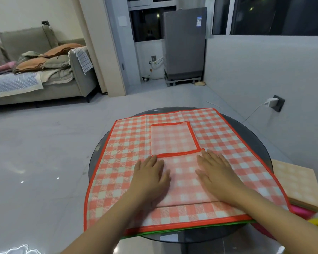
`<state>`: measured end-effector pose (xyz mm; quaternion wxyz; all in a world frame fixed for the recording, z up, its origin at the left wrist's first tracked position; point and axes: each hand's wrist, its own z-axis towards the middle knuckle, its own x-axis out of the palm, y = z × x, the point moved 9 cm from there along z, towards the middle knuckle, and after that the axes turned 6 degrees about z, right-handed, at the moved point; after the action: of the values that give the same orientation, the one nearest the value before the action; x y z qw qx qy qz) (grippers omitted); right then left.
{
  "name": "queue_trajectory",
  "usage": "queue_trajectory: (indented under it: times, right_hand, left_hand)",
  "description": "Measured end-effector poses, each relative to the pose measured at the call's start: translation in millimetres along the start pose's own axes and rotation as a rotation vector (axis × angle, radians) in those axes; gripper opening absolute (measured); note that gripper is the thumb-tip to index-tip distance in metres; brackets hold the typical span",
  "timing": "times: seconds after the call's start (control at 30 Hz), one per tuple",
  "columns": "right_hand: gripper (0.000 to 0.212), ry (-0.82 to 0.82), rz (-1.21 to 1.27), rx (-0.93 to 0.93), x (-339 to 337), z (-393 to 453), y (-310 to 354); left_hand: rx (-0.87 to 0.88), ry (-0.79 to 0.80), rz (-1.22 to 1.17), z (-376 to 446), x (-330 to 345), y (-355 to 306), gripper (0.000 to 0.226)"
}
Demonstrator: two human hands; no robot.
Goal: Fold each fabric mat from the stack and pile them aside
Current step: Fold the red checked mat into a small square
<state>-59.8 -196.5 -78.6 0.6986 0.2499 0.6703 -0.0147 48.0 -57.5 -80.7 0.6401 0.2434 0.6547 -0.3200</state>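
While the folded mat (184,178) is pressed flat by the left hand (151,176) and right hand (214,170) (fingers straight, apart), another fold is likely needed next.

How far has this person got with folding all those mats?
Done: a folded pile already sits at the right. In hand: both the left hand and right hand press flat on a folded orange checked mat. Left: the spread orange mat beneath, and at least a green-edged one under it.
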Motion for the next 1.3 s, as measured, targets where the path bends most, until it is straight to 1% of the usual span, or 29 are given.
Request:
queue_trajectory:
  times: [0.1, 0.17, 0.27, 0.37, 0.5, 0.63, 0.7, 0.77, 0.8, 0.9, 1.03, 1.13, 1.23, 1.3]
  right_hand:
    - [0.047, -0.137, 0.164, -0.051, -24, 14, 6]
    - [0.042, -0.168, 0.325, -0.037, -30, 27, 5]
    - [0.040, -0.193, 0.471, 0.049, -31, 48, -3]
    - [0.039, -0.225, 0.521, 0.137, -27, 68, -15]
    - [0.041, -0.246, 0.573, 0.324, -22, 85, -36]
    - [0.025, -0.239, 0.651, 0.422, -19, 95, -47]
    - [0.018, -0.241, 0.639, 0.449, -17, 98, -50]
    - [0.017, -0.240, 0.636, 0.465, -16, 101, -52]
    - [0.018, -0.242, 0.645, 0.467, -15, 103, -53]
    - [0.021, -0.271, 0.706, 0.467, -13, 104, -56]
    - [0.011, -0.328, 0.915, 0.470, -14, 99, -60]
    - [0.006, -0.353, 1.027, 0.456, -15, 95, -62]
    - [0.005, -0.370, 1.099, 0.414, -17, 88, -61]
    - [0.004, -0.340, 1.130, 0.374, -20, 85, -59]
  left_hand:
    - [-0.049, -0.177, -0.155, 13, -24, -2, 0.038]
    - [-0.099, -0.224, -0.295, 24, -33, 0, 0.033]
    - [-0.189, -0.211, -0.433, 41, -32, 6, 0.030]
    - [-0.286, -0.194, -0.467, 58, -22, 17, 0.029]
    - [-0.425, -0.197, -0.492, 70, -15, 33, 0.028]
    - [-0.544, -0.186, -0.553, 76, -9, 50, 0.033]
    - [-0.589, -0.176, -0.589, 81, -3, 59, 0.031]
    - [-0.603, -0.179, -0.627, 85, 0, 62, 0.017]
    - [-0.602, -0.184, -0.657, 86, 1, 64, 0.015]
    - [-0.594, -0.189, -0.767, 85, 4, 66, 0.027]
    - [-0.634, -0.233, -0.987, 76, 7, 67, 0.015]
    - [-0.650, -0.256, -1.141, 72, 10, 67, 0.012]
    - [-0.645, -0.266, -1.220, 68, 10, 67, 0.012]
    - [-0.624, -0.263, -1.275, 65, 10, 67, 0.012]
